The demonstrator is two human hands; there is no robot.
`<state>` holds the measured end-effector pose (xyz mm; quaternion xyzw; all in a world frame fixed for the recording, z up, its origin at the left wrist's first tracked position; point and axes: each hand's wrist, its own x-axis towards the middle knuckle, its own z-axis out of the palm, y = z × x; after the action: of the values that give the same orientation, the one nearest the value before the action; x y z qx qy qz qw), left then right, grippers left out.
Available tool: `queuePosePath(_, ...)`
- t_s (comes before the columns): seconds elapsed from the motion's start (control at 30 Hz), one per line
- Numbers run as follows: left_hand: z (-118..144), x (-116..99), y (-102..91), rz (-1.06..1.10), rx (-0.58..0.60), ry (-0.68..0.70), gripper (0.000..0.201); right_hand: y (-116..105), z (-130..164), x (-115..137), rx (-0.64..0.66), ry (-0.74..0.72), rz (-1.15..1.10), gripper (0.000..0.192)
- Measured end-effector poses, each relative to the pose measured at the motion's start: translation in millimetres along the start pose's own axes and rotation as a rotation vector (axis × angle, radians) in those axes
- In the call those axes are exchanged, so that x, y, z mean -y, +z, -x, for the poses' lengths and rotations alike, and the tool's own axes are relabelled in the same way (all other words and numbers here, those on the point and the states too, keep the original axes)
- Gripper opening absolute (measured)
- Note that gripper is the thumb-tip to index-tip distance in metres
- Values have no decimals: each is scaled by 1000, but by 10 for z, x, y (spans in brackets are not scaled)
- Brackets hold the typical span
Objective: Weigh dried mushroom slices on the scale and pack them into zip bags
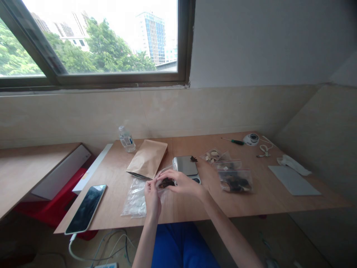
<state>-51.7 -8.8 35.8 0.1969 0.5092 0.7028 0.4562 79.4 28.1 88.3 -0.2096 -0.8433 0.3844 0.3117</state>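
Both my hands are on a small clear plastic bag (166,183) with dark brown pieces inside, held above the table's front part. The fingers of my left hand (152,193) pinch the bag's left edge. My right hand (182,183) curls round its right side and top. Just behind my right hand lies a digital scale (185,166), partly covered by it, with a dark scrap (193,159) on its plate corner. Flat clear bags (135,199) rest beside my left hand. A brown paper pouch (147,158) lies behind them.
To the right lie a filled bag of dark pieces (235,181) and a bag of pale pieces (213,155). A phone (87,208) on a cable sits front left, a water bottle (127,139) behind. Farther right are a screwdriver (237,142), a dome camera (251,139) and a white sheet (294,181).
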Motion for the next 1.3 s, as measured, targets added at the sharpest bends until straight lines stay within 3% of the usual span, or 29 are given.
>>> queuePosePath(0.1,1,-29,-34,37,30,-79,13,-112,18,-10,-32,46,-41,47)
queuePosePath(0.2,0,-59,-67,122,115,-155,14,-263,68,-177,-118,113,-133,38)
queuePosePath(0.3,-7,-77,-95,162,111,-217,11,-421,126,-566,-369,202,-54,30)
queuePosePath(0.37,-8,-87,-105,180,100,-247,8,-497,167,-892,-525,303,198,29)
queuePosePath(0.43,-1,-103,-107,190,109,-275,7,-529,213,-1192,-557,433,441,34)
queuePosePath(0.5,15,-127,-104,185,127,-313,8,-520,265,-1412,-554,479,502,35)
queuePosePath(0.67,52,-185,-103,163,135,-356,11,-452,393,-1609,-551,463,507,27)
queuePosePath(0.83,54,-185,-116,158,154,-348,14,-450,385,-1407,-599,397,464,26)
queuePosePath(0.97,47,-136,-107,152,192,-359,15,-429,209,-837,-673,250,110,31)
queuePosePath(1.1,37,-88,-95,113,228,-367,14,-405,86,-282,-409,185,-40,37)
queuePosePath(1.2,35,-98,-95,75,208,-366,12,-406,121,-174,-362,222,-31,38)
queuePosePath(1.3,40,-155,-98,57,216,-371,11,-405,224,-274,-400,275,-30,32)
